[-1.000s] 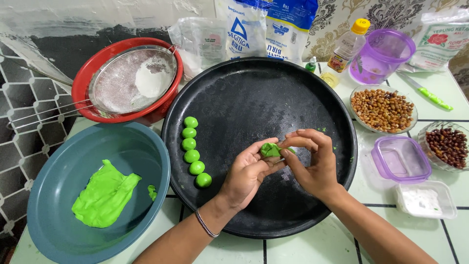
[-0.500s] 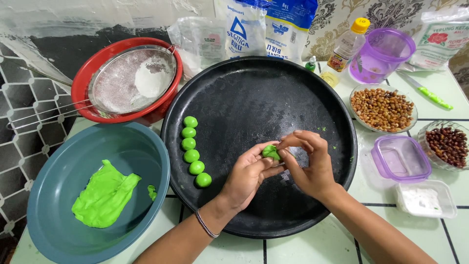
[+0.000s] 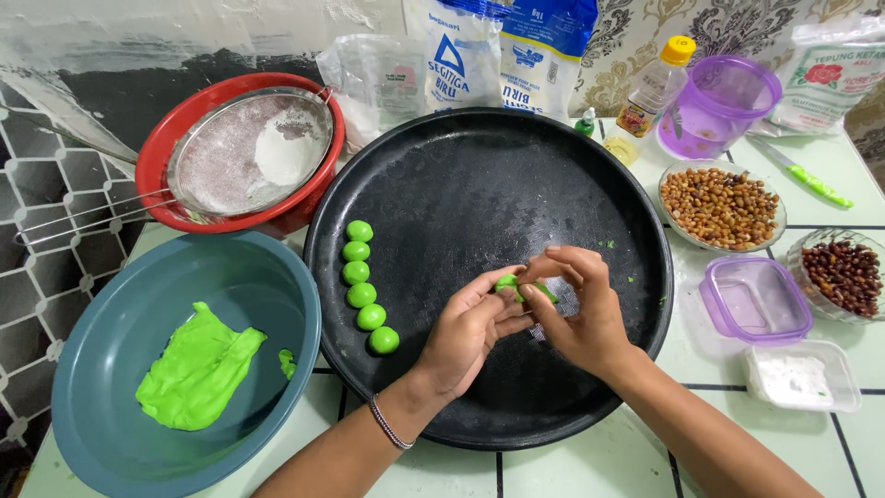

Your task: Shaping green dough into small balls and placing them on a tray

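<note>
Pinching a small lump of green dough between them, the left hand and the right hand are held just above the big black tray; the left hand is half curled, with its thumb and fingers pressed on the lump from below; the right hand is bent over it, fingertips closed on the top; only a bit of green shows between the fingers. Six green balls sit in a neat row on the tray, just to the left of the hands; more green dough lies flat in the blue-grey bowl beside the tray. What could go wrong, I think: the dough looks soft and sticky, so it could cling to the fingers and tear; too hard a squeeze could squash it out of shape; a slip could drop it onto the tray; a left wrist swung wide could bump the row of balls and make them roll or stick together.
</note>
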